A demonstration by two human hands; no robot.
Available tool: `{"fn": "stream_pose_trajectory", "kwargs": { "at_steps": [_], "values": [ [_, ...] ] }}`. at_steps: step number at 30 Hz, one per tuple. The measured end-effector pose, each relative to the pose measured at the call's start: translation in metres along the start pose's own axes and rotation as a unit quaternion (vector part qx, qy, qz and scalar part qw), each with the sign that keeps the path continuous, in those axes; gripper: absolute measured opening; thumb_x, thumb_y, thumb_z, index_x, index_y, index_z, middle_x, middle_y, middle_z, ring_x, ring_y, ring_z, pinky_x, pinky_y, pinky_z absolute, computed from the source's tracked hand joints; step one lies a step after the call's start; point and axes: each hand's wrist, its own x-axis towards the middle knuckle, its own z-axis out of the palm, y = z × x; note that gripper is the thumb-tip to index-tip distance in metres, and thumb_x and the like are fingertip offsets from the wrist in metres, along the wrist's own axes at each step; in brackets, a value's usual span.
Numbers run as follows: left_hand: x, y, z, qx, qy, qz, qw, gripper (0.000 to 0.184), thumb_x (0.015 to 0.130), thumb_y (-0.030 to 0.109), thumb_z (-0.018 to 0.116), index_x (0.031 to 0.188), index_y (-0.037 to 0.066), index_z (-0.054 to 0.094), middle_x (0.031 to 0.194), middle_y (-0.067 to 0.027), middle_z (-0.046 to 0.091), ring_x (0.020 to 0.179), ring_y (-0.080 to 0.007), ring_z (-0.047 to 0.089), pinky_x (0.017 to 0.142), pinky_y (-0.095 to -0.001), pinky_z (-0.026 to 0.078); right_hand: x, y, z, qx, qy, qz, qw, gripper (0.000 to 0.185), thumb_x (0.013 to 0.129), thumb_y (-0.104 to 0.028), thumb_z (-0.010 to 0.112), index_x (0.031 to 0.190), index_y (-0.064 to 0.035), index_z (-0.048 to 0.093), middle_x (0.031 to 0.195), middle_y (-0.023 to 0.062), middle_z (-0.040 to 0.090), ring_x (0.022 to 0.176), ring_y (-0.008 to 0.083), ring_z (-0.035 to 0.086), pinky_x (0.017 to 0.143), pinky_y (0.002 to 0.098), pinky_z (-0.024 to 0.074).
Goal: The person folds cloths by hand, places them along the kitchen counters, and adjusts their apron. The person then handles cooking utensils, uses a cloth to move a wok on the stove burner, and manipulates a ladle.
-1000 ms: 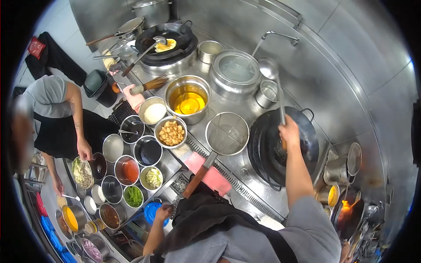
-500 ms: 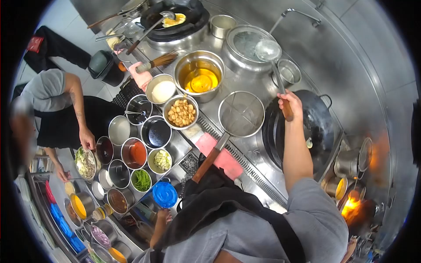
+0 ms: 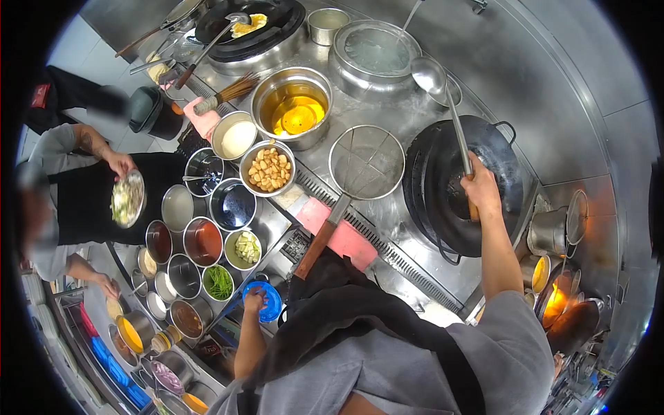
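Jutting from right grip: ladle

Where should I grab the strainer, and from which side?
I'd grip the strainer by its wooden handle, coming from your own side: the long handle runs over the pink cloth toward your body, with the wide round end lying away from you.

A: Ladle?
B: I have it: metal bowl and shaft, wooden handle end, slanted over the wok, its bowl past the far rim from my view.
A: Wok's state?
B: Dark, round, loop handles at opposite edges.
A: And the blue round piece?
B: Low left, partly covered; lid or basin, I can't tell.
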Motion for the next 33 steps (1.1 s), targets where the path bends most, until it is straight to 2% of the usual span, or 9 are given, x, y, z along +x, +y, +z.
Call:
{"fn": "stream_pose_trajectory", "kwargs": {
  "at_steps": [5, 7, 12, 15, 19, 22, 25, 31, 33],
  "values": [
    [-0.002, -0.053, -0.007, -0.014, -0.013, -0.076, 0.997, 0.031, 0.089, 0.014, 0.060, 0.120, 0.011, 0.057, 0.083, -0.0057, 0.065, 0.062, -0.0179, 0.063, 0.046, -0.0344, 0.049, 0.069, -0.023, 0.019, -0.037, 0.051, -0.037, 0.997, 0.064, 0.074, -0.009, 0.061, 0.137, -0.0072, 0.049, 0.102, 0.0288, 0.065, 0.104, 0.0457, 0.059, 0.090, 0.0493, 0.0464],
    [0.000, -0.084, -0.020, -0.031, -0.024, -0.052, 0.998, 0.025, 0.092, 0.015, 0.057, 0.117, 0.012, 0.057, 0.079, -0.0047, 0.063, 0.060, -0.0172, 0.062, 0.044, -0.0333, 0.047, 0.116, -0.022, 0.044, -0.014, 0.038, -0.063, 0.997, 0.063, 0.071, -0.007, 0.062, 0.132, -0.0005, 0.052, 0.077, 0.0212, 0.066, 0.064, 0.0291, 0.067, 0.058, 0.0403, 0.0516],
    [-0.020, -0.131, -0.038, 0.274, -0.003, 0.182, 0.944, 0.018, 0.088, 0.019, 0.058, 0.103, 0.010, 0.063, 0.080, -0.0071, 0.065, 0.063, -0.0217, 0.063, 0.048, -0.0368, 0.049, 0.160, -0.076, 0.076, 0.279, -0.044, 0.068, 0.957, 0.039, 0.074, -0.007, 0.063, 0.110, 0.0065, 0.062, 0.069, 0.0134, 0.063, 0.055, 0.0215, 0.062, 0.045, 0.0328, 0.0479],
    [-0.024, -0.149, -0.044, 0.344, 0.017, 0.254, 0.904, 0.016, 0.087, 0.020, 0.059, 0.097, 0.010, 0.066, 0.082, -0.0082, 0.066, 0.067, -0.0245, 0.064, 0.053, -0.0396, 0.051, 0.190, -0.069, 0.099, 0.623, -0.084, 0.133, 0.766, 0.006, 0.076, -0.007, 0.063, 0.076, -0.0025, 0.060, 0.074, 0.0127, 0.065, 0.054, 0.0179, 0.059, 0.047, 0.0265, 0.0498],
    [-0.034, -0.128, -0.048, 0.462, 0.086, 0.505, 0.724, 0.016, 0.085, 0.022, 0.060, 0.089, 0.010, 0.069, 0.084, -0.0096, 0.069, 0.072, -0.0282, 0.066, 0.060, -0.0432, 0.053, 0.178, -0.079, 0.079, 0.751, -0.007, 0.133, 0.646, 0.006, 0.078, -0.008, 0.063, 0.077, -0.0026, 0.060, 0.075, 0.0121, 0.065, 0.059, 0.0177, 0.061, 0.050, 0.0247, 0.0506],
    [-0.033, -0.109, -0.049, 0.444, 0.026, 0.356, 0.822, 0.015, 0.085, 0.022, 0.060, 0.088, 0.011, 0.070, 0.085, -0.0097, 0.069, 0.075, -0.0288, 0.066, 0.062, -0.0435, 0.053, 0.169, -0.063, 0.045, 0.803, 0.068, 0.121, 0.580, 0.006, 0.076, -0.003, 0.064, 0.076, -0.0006, 0.058, 0.074, 0.0136, 0.063, 0.061, 0.0201, 0.062, 0.051, 0.0252, 0.0520],
    [-0.024, -0.089, -0.051, 0.442, 0.009, 0.310, 0.842, 0.015, 0.084, 0.023, 0.061, 0.088, 0.012, 0.070, 0.087, -0.0099, 0.069, 0.077, -0.0294, 0.066, 0.065, -0.0438, 0.053, 0.145, -0.027, 0.000, 0.805, 0.145, 0.120, 0.563, 0.006, 0.075, 0.001, 0.063, 0.074, 0.0032, 0.057, 0.073, 0.0175, 0.064, 0.059, 0.0222, 0.063, 0.051, 0.0266, 0.0528],
    [0.000, -0.057, -0.039, 0.470, -0.014, 0.315, 0.825, 0.015, 0.083, 0.024, 0.062, 0.087, 0.013, 0.071, 0.090, -0.0101, 0.070, 0.082, -0.0306, 0.067, 0.070, -0.0444, 0.053, 0.090, 0.110, -0.068, 0.648, 0.183, 0.121, 0.730, 0.009, 0.068, -0.001, 0.065, 0.074, 0.0028, 0.060, 0.064, 0.0139, 0.061, 0.047, 0.0232, 0.058, 0.042, 0.0338, 0.0484],
    [0.006, -0.046, -0.029, 0.478, -0.021, 0.328, 0.815, 0.015, 0.083, 0.025, 0.062, 0.087, 0.014, 0.072, 0.091, -0.0101, 0.070, 0.084, -0.0311, 0.067, 0.071, -0.0446, 0.053, 0.056, 0.141, -0.100, 0.499, 0.182, 0.149, 0.834, 0.016, 0.067, -0.002, 0.065, 0.081, 0.0039, 0.059, 0.063, 0.0124, 0.059, 0.048, 0.0221, 0.059, 0.042, 0.0340, 0.0480]
  ]
}}
